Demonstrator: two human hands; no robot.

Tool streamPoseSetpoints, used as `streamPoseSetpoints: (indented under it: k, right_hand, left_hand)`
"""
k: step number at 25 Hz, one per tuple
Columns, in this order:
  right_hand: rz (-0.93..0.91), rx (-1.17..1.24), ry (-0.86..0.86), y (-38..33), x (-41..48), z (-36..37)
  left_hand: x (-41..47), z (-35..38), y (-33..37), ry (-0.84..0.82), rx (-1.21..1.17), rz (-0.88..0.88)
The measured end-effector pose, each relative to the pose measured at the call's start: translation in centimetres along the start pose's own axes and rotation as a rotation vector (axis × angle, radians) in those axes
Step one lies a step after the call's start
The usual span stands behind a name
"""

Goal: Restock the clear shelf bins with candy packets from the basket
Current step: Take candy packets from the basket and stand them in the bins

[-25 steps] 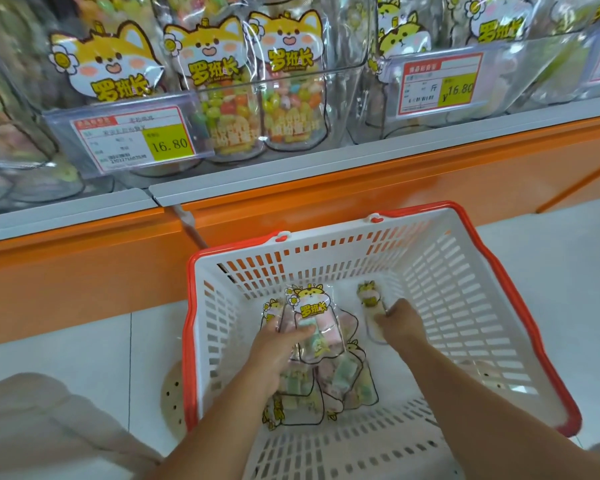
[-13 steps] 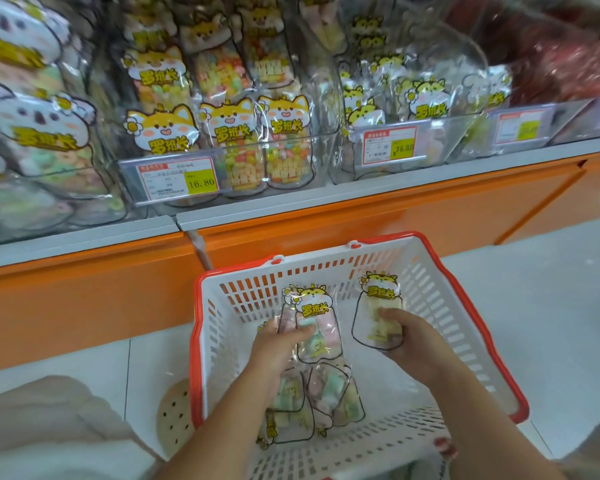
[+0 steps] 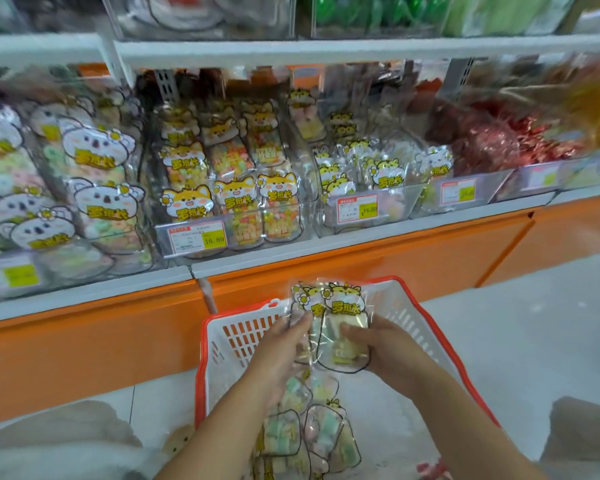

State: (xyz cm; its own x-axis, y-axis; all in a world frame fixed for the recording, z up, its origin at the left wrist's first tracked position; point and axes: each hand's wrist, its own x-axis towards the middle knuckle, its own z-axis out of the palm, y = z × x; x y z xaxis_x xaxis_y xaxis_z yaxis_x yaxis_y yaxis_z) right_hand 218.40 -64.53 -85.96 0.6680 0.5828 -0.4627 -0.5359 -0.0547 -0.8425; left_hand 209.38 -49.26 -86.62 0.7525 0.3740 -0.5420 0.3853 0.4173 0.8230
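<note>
Two cat-logo candy packets over the basket: left hand grips one, right hand the other; shelf tag reads 16.80.

I get bright, even light; blur smears the upper right, and the clear bins seemingly glare.

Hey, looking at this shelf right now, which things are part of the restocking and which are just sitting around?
Job: held candy packets; white basket; packets left in it; clear bin of matching packets.
Not the job: koala packets; red foil sweets; green goods on the top shelf.
</note>
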Motion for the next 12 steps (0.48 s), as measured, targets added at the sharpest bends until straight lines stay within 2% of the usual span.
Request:
streamPoseSetpoints:
  k: [6,9,12]
  right_hand:
    - [-0.180,-0.092,-0.071,-9.9,-2.2,0.3]
    - [-0.272,-0.038,-0.080,-14.8,-2.3,0.7]
    - [-0.322,0.023,-0.036,-18.7,-1.0,0.8]
  left_hand:
    - [-2.8,3.2,9.4,0.011,0.090,0.263]
    - [-2.5,4.2,14.2,0.079,0.146,0.409]
    - [-1.7,4.3,17.9,0.135,0.100,0.488]
